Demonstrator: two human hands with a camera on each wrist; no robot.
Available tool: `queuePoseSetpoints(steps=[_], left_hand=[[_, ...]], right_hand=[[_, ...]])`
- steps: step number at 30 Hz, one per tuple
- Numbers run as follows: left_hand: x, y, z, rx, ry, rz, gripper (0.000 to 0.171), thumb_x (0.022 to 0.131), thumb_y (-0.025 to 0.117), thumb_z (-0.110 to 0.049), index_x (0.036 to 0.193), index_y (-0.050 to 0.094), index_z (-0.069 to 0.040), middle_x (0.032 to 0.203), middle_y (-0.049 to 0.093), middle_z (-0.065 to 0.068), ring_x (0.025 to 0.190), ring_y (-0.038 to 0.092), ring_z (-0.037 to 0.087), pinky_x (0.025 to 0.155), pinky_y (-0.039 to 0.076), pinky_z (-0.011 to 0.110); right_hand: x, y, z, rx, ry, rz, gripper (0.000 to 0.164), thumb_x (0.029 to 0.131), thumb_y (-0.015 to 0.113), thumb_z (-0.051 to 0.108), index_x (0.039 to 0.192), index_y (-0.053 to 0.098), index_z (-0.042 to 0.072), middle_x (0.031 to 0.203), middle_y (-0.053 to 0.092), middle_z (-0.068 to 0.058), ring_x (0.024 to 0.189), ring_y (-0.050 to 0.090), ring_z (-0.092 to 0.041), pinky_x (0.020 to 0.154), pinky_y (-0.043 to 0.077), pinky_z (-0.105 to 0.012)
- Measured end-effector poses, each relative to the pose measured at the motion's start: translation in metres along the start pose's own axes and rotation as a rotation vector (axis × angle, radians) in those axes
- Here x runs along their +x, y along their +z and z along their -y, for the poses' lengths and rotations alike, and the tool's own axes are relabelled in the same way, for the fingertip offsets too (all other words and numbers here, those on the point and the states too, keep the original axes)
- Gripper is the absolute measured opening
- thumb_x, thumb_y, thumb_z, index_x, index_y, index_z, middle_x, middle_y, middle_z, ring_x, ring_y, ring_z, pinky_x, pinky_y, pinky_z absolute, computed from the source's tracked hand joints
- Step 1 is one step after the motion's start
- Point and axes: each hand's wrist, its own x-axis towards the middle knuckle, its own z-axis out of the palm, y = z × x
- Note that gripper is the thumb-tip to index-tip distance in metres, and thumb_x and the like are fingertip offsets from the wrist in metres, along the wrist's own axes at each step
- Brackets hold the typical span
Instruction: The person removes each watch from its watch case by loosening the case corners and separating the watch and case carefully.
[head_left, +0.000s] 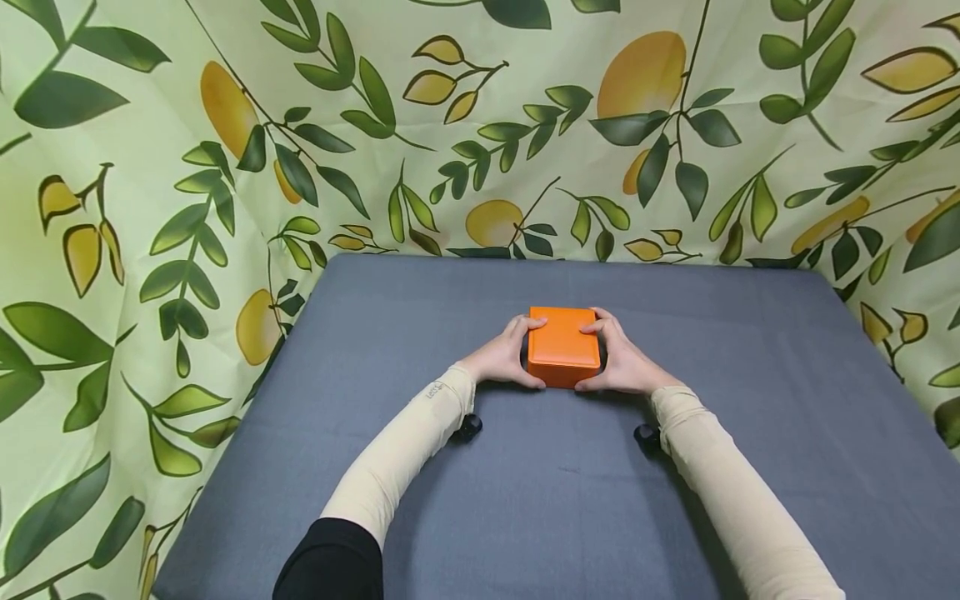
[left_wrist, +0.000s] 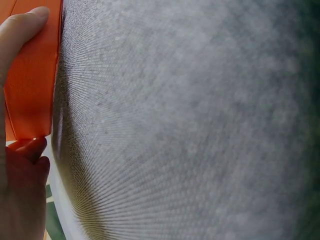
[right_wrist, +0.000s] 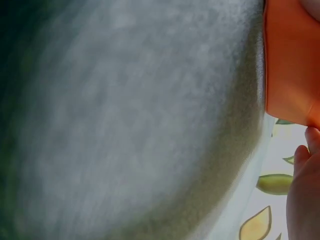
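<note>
An orange box (head_left: 564,337) with a flat lid sits between both hands on the grey-blue table, its front side facing me. My left hand (head_left: 507,354) grips its left side, thumb at the near lower corner and a fingertip over the top's left edge. On the other side my right hand (head_left: 621,357) holds it the same way, thumb at the front right corner. In the left wrist view the thumb lies across the front of the orange box (left_wrist: 32,90), fingertips at its far end. The right wrist view shows only part of the box (right_wrist: 290,65).
The grey-blue table (head_left: 570,500) reaches back to a hanging cloth (head_left: 450,125) printed with leaves and yellow fruit, which also runs along the left and right sides. Small black wrist cameras (head_left: 469,427) sit under both wrists, close over the tabletop.
</note>
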Motion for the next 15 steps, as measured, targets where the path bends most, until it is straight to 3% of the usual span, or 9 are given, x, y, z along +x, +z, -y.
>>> queuePoseSetpoints(steps=[9, 15], left_hand=[[-0.0021, -0.0001, 0.0024, -0.035, 0.008, 0.016, 0.1, 0.057, 0.076, -0.048, 0.132, 0.011, -0.041, 0.142, 0.014, 0.003, 0.128, 0.029, 0.021, 0.1, 0.034, 0.039], [-0.0035, -0.001, 0.0042, -0.018, 0.01, 0.016, 0.101, 0.057, 0.075, -0.049, 0.131, 0.007, -0.044, 0.143, 0.01, 0.004, 0.129, 0.027, 0.024, 0.1, 0.034, 0.04]], right_hand=[[0.0002, 0.0004, -0.0058, 0.135, 0.051, 0.005, 0.081, 0.05, 0.085, 0.027, 0.116, 0.039, 0.017, 0.145, 0.007, -0.008, 0.128, 0.024, -0.036, 0.101, 0.019, -0.057], [0.0, 0.0006, -0.0044, 0.242, 0.051, 0.0, 0.077, 0.054, 0.083, 0.02, 0.119, 0.043, 0.018, 0.146, 0.006, -0.009, 0.13, 0.023, -0.033, 0.103, 0.019, -0.056]])
